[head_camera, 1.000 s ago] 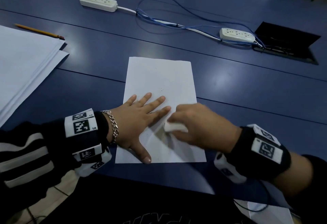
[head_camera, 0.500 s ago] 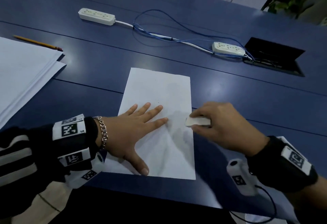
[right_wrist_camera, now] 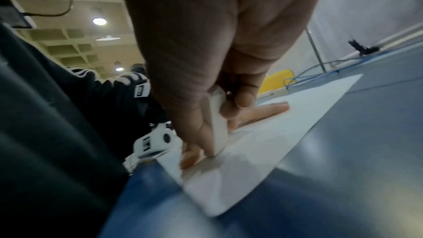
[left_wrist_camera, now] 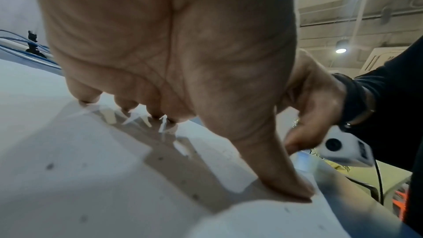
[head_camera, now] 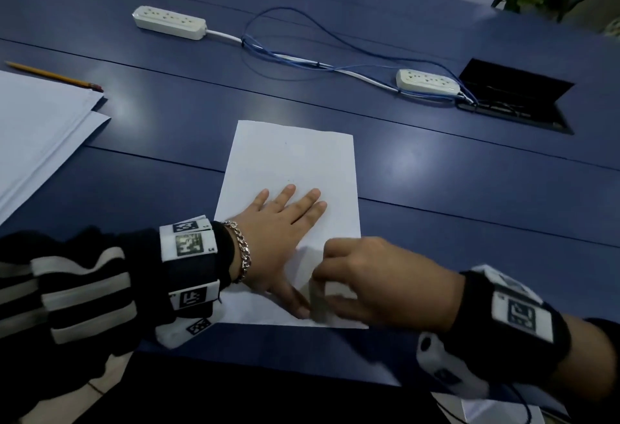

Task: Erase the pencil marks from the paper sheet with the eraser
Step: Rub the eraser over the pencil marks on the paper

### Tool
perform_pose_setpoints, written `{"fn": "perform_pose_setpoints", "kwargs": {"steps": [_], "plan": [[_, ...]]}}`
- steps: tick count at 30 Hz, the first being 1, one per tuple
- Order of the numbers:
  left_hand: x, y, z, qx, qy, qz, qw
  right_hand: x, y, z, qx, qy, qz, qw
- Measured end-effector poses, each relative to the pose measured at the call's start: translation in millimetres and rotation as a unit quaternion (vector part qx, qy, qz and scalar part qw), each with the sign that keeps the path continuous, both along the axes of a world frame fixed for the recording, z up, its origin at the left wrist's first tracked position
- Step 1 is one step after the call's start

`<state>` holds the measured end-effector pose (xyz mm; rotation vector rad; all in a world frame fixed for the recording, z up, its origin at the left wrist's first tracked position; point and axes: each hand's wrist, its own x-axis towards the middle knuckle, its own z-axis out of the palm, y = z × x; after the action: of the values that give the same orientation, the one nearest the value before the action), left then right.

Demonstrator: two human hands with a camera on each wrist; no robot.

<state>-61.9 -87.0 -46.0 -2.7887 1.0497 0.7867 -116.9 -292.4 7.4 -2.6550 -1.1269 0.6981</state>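
Left hand [head_camera: 283,239] flat on sheet [head_camera: 295,162], fingers straight and spread, thumb [left_wrist_camera: 286,184] out toward near edge — palm pressed down, nothing gripped. Seen from left wrist: fingertips [left_wrist_camera: 87,99] and thumb tip planted on paper, small dark specks scattered over it. Right hand [head_camera: 372,281] clamped on eraser [right_wrist_camera: 217,124], thumb on one broad face, fingers curled on the other. Eraser white, held on end, lower corner touching sheet just beside left thumb, near sheet's near right corner. Blurred in head view; clear in right wrist view. Sheet white, lengthwise away from person, on blue table [head_camera: 469,189]; near right corner lifted slightly off table in right wrist view. Marks on upper part of sheet too faint to tell. Chain bracelet [head_camera: 243,252] on left wrist, tagged bands on both wrists, striped sleeve [head_camera: 77,289] on left arm. Paper stack [head_camera: 37,132] at far left, pencil [head_camera: 53,76] just beyond it. Two power strips [head_camera: 169,21] [head_camera: 427,81] across far side, joined by white and blue cables [head_camera: 302,61] — well apart from sheet. Open cable hatch [head_camera: 516,95] at far right.
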Motion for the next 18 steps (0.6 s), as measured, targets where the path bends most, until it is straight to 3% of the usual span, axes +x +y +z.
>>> {"fn": "perform_pose_setpoints", "kwargs": {"steps": [4,6,10,11,15,18], "plan": [[1,2,-1,0.0,0.002,-0.002,1.0,54,-13,-2,-0.004,-0.105,-0.103,0.989],[1,3,-1,0.001,0.003,-0.002,1.0,49,-11,-5,0.009,-0.133,-0.102,0.986],[-1,1,1,0.007,0.003,0.002,1.0,4,5,6,-0.019,-0.008,0.013,1.0],[0,1,1,0.007,0.004,0.002,1.0,11,1,5,-0.023,-0.008,0.018,1.0],[2,1,0,0.009,0.007,0.004,1.0,52,-16,-3,0.001,-0.103,-0.095,0.99],[1,-1,1,0.013,0.005,0.006,1.0,14,1,1,-0.01,-0.071,-0.032,0.997]]}}
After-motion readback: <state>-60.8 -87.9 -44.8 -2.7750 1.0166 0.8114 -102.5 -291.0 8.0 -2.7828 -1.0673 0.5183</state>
